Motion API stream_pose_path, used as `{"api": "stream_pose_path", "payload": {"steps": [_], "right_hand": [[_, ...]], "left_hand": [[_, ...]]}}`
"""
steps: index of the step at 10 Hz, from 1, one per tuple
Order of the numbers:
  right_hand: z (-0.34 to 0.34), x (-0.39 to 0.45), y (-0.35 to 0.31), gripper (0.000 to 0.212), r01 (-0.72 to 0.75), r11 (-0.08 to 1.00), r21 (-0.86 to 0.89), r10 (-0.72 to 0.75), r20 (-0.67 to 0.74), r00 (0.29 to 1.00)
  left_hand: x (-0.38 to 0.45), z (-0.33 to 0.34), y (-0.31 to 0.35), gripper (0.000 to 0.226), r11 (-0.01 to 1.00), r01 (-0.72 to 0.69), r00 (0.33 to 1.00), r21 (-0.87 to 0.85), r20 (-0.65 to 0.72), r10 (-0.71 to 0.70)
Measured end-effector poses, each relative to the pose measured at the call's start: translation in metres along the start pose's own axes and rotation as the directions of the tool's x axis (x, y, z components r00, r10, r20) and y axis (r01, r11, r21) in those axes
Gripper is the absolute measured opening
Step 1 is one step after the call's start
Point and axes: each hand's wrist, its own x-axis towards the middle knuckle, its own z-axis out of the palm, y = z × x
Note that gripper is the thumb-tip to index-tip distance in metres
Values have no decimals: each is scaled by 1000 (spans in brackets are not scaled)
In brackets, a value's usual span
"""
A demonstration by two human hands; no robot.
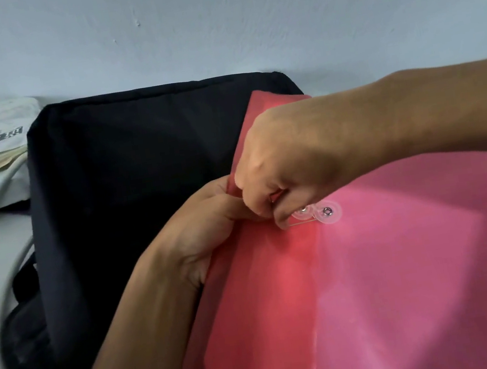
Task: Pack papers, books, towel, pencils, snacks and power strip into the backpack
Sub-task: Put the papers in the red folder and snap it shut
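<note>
Against the black backpack [126, 177], both hands' fingers pinch a pink folder [377, 274]; nearby print seems unreadable.

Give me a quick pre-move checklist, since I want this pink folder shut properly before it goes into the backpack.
1. Left hand steadying the pink folder at its edge: ok.
2. Right hand fingers at the string clasp: ok.
3. String wound around both clasp discs: cannot tell.
4. Black backpack close behind the folder: ok.
5. Backpack opening unzipped and facing the folder: cannot tell.
</note>
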Motion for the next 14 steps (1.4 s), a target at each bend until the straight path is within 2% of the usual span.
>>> {"api": "stream_pose_path", "payload": {"steps": [1, 3, 4, 5, 6, 7, 9, 12, 14], "right_hand": [[4, -3, 3, 9, -109, 991, 78, 112, -31, 993], [11, -6, 2, 15, -251, 961, 119, 265, -123, 956], [15, -11, 3, 12, -312, 936, 166, 334, -132, 933], [18, -15, 3, 11, -353, 899, 260, 397, -143, 906], [23, -18, 2, 23, -398, 826, 398, 486, -148, 861], [28, -21, 1, 25, -422, 710, 564, 575, -118, 810], [31, -23, 4, 17, -426, 560, 711, 639, -43, 768], [34, -28, 9, 24, -478, 463, 747, 734, -21, 679], [47, -41, 10, 20, -449, 394, 802, 797, -55, 602]], "left_hand": [[-4, 2, 1, 25, 992, 45, 999, -121, -11, -46], [-2, 3, -1, 28, 994, 29, 999, -103, -15, -30], [-2, 3, -1, 28, 995, 26, 1000, -100, 8, -26], [-3, 4, 0, 25, 994, 35, 999, -104, -4, -35], [-1, 4, -1, 30, 992, 41, 999, -119, -23, -44], [-2, 5, 0, 30, 992, 50, 998, -116, -27, -53], [-3, 8, 1, 28, 993, 51, 998, -105, -42, -55], [-2, 8, -1, 27, 996, 64, 997, -69, -42, -67], [-2, 10, 0, 22, 999, 50, 998, -12, -29, -50]]}}
